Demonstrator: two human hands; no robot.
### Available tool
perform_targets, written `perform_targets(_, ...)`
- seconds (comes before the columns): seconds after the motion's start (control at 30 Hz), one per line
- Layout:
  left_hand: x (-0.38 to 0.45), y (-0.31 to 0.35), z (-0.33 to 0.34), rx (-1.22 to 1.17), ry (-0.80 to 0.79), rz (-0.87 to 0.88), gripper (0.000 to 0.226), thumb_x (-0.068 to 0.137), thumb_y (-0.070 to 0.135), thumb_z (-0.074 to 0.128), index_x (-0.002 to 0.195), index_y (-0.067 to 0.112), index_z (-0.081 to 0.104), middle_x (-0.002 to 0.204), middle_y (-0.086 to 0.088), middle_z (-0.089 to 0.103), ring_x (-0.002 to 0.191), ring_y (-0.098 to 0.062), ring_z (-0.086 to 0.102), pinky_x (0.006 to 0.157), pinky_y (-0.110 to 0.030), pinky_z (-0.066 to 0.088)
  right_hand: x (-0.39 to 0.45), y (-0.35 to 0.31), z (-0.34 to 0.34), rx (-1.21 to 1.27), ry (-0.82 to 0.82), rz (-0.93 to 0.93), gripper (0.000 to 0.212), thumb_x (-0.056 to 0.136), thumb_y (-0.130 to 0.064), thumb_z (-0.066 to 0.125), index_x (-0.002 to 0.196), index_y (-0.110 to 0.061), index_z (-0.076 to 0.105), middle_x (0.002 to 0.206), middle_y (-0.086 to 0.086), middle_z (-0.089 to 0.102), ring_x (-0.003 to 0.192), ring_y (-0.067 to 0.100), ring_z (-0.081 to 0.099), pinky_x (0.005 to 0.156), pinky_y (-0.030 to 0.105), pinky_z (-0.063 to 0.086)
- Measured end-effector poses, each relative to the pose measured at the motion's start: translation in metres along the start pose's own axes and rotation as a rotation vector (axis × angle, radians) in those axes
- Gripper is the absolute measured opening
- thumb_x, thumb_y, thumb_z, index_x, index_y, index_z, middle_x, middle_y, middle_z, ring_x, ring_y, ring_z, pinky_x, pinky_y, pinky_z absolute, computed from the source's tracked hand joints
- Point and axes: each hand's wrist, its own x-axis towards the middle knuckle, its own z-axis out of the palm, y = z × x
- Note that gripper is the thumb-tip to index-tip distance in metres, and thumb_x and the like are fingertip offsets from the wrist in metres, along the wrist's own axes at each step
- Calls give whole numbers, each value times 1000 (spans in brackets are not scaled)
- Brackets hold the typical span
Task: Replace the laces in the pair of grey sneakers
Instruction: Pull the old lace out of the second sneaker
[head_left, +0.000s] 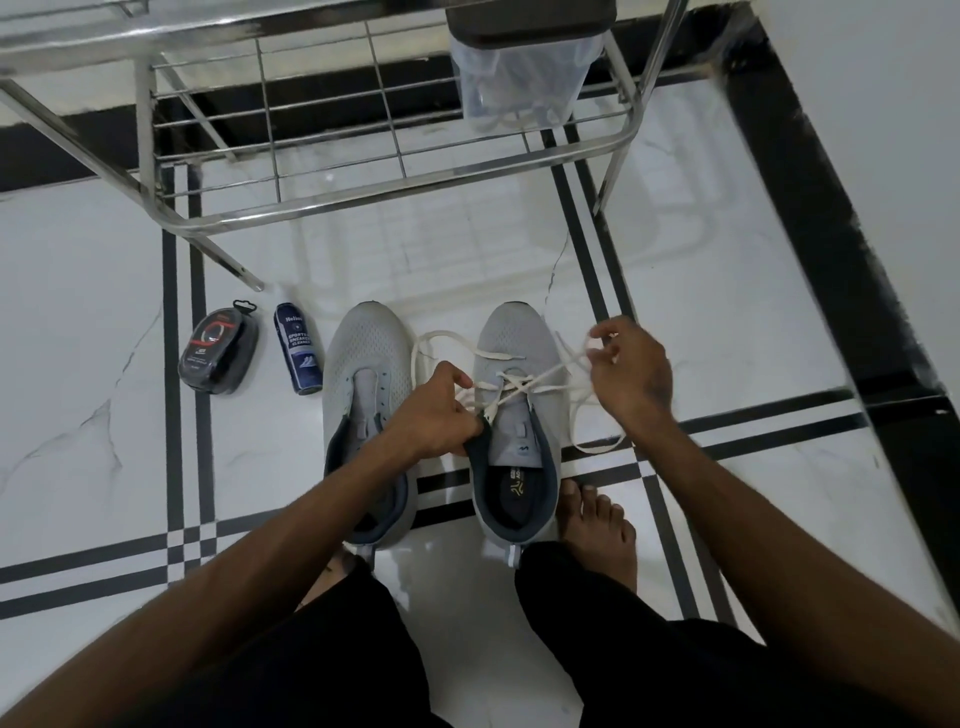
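Sneakers: two; lace: one.

Glossy white marble floor with black inlay stripes. Steel wire rack stands on it. White wall right, black skirting below.

White tiled floor — two grey sneakers, cleaner bottle, polish case, rack.

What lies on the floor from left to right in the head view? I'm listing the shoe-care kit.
Black oval polish case → dark blue sneaker-cleaner bottle → unlaced grey sneaker → left hand → grey sneaker with white lace → right hand.
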Motion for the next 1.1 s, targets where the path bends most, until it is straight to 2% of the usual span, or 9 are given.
perform_targets(0.07,-1,0,1,34,7,11,47,79,11,65,117,23,41,89,-10,75,80,-28,73,83,-49,59,4,9,-4,-171,-79,32,29,97,-9,60,122,-22,61,120,5,62,108,24,62,81,30,49)
perform_targets(0.17,1,5,2,98,7,43,48,80,11,64,120,24,40,88,-8,75,78,-27,73,82,-48,59,-9,-2,1,-239,-59,-200,32,92,-10,61,123,-20,63,131,4,48,120,19,47,86,28,47)
perform_targets(0.4,-4,8,2,152,1,54,49,80,9,63,121,22,39,90,-13,73,80,-29,72,81,-51,57,-25,-30,40,-500,-366,-683,15,88,-20,64,98,-10,69,102,7,60,102,26,51,76,36,46)
perform_targets(0.53,-4,7,3,88,-1,22,51,78,6,64,121,21,40,88,-15,73,82,-33,72,82,-52,57,-13,-23,30,-468,-415,-687,17,88,-34,68,94,-18,72,96,-1,60,99,20,50,66,31,35)
perform_targets(0.67,-1,9,3,123,-4,52,51,79,6,62,121,22,39,85,-14,73,80,-32,71,80,-52,58,-13,-32,23,-536,-436,-713,18,92,-21,60,78,-11,64,86,3,58,90,23,56,62,33,37)
perform_targets(0.8,0,13,1,102,0,65,50,81,6,63,122,20,38,83,-11,74,77,-28,73,80,-48,59,10,-16,-2,-395,-35,-199,15,96,-18,48,91,-11,60,93,6,58,90,26,62,67,36,47)
perform_targets(0.9,1,15,1,84,-25,55,52,81,5,64,122,21,37,86,-12,74,81,-29,73,81,-49,59,7,3,-12,-428,-33,-21,25,96,-18,53,119,-9,60,124,11,55,113,28,55,89,38,49)
perform_targets(1.0,3,15,3,117,-37,54,53,80,7,64,122,23,37,86,-11,74,80,-29,73,80,-49,59,-10,-4,3,-267,-87,-245,32,87,-11,59,119,-14,61,131,2,45,111,19,52,81,26,45)
perform_targets(1.1,4,15,3,102,-33,57,52,80,5,63,121,23,37,89,-16,73,82,-33,72,79,-52,58,-25,-21,24,-371,-415,-520,27,85,-24,58,107,-11,67,117,6,51,103,23,54,79,32,48)
